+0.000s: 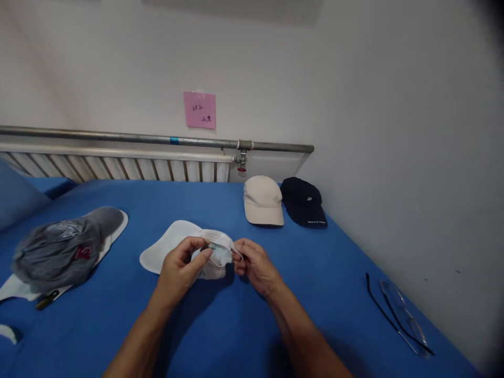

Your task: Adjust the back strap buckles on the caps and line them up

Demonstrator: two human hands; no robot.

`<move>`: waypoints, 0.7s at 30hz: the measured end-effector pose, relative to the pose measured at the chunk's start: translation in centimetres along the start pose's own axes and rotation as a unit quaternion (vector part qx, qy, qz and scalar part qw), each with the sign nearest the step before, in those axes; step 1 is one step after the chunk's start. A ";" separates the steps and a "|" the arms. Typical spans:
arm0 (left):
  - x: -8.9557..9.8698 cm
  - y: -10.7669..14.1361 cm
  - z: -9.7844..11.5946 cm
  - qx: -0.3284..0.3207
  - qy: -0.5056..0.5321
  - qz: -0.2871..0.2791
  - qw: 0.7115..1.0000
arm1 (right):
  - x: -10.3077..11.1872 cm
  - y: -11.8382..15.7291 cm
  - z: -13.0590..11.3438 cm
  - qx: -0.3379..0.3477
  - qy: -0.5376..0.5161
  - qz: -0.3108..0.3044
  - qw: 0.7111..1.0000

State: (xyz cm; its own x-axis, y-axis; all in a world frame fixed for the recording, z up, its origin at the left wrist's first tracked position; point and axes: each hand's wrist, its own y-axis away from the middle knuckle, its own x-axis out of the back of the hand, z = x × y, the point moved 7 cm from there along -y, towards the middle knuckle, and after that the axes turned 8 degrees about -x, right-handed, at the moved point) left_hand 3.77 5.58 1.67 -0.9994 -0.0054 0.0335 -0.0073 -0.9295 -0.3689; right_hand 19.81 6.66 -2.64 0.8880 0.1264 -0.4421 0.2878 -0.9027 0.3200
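Observation:
A white sun visor or cap (169, 242) is at the middle of the blue surface, its wide brim pointing left. My left hand (183, 268) pinches the near edge of its band between thumb and fingers. On the other side, my right hand (254, 262) grips the right end of the band, fingers curled round the strap. The inside of the band faces up between my hands. What exactly the right fingertips hold is partly hidden.
Beige cap (263, 197) and black cap (302, 200) stand at the back by the wall. A grey cap (59, 252) lies on a white item at left. Eyeglasses (401, 317) rest at right. Behind the blue surface (315, 294) run a radiator (157, 169) and a pipe (129, 137).

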 end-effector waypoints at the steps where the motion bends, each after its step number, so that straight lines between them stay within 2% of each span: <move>1: -0.2 0.0 -0.1 0.015 0.018 -0.018 1.000 | 0.1 0.0 -0.2 0.008 -0.006 0.000 1.000; 7: -0.8 0.3 -0.9 0.080 0.122 -0.098 0.984 | -0.1 0.3 -0.7 0.051 -0.004 0.000 0.999; 9: -1.0 0.4 -0.9 0.083 0.139 -0.137 0.977 | -0.1 0.5 -0.7 0.058 0.058 0.015 0.997; 11: -1.1 0.5 -0.9 0.075 0.133 -0.166 0.974 | -0.4 0.9 -1.2 0.089 0.164 0.034 0.982; 13: -1.1 0.4 -0.8 0.069 0.113 -0.175 0.976 | -1.2 1.7 -2.1 0.152 0.258 0.037 0.953; 16: -1.1 0.4 -1.1 0.078 0.097 -0.165 0.978 | -2.8 2.9 -2.8 0.226 0.312 0.009 0.923; 18: -0.9 0.3 -1.3 0.081 0.089 -0.149 0.982 | -3.3 3.1 -2.6 0.220 0.317 -0.003 0.923; 21: -0.8 0.2 -1.3 0.078 0.075 -0.143 0.984 | -3.0 2.6 -1.9 0.192 0.294 0.012 0.936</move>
State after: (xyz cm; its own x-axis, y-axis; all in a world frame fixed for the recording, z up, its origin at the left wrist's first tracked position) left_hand 4.50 5.85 0.39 -0.9510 0.3081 -0.0258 -0.2956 -0.9305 -0.2162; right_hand 18.60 4.73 1.14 0.9689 0.2073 0.1349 0.2157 -0.9751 -0.0509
